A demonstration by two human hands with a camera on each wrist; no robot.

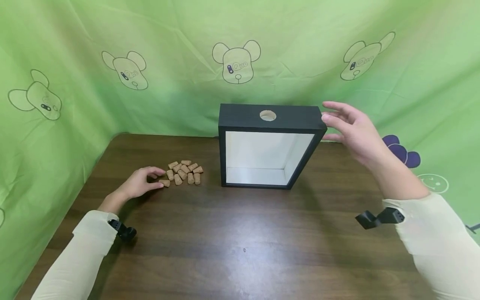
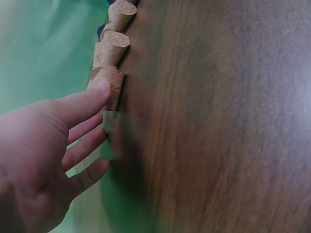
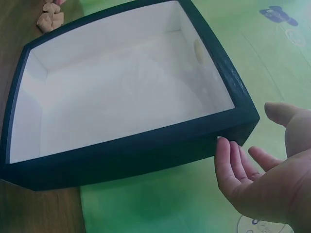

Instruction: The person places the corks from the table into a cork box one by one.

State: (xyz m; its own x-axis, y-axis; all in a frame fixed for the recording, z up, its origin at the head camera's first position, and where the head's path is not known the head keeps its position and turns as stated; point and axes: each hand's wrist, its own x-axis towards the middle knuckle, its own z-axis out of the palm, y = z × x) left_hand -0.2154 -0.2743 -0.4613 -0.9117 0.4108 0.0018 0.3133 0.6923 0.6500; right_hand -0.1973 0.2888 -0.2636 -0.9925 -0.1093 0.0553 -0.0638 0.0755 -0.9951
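A pile of small cork stoppers lies on the table at the left. My left hand is at the pile's near left edge, fingers spread. Its thumb touches or overlaps the nearest cork; in the left wrist view the other visible fingers stay apart from it. A black-framed box stands upright right of the pile, with a white inside, a glass-like front and a round hole in its top. At its upper right corner, my right hand rests extended fingertips against the side.
The brown wooden table stretches in front of the box and corks. A green curtain printed with mouse-like heads hangs close behind the box and along both sides. Each wrist wears a small black camera mount.
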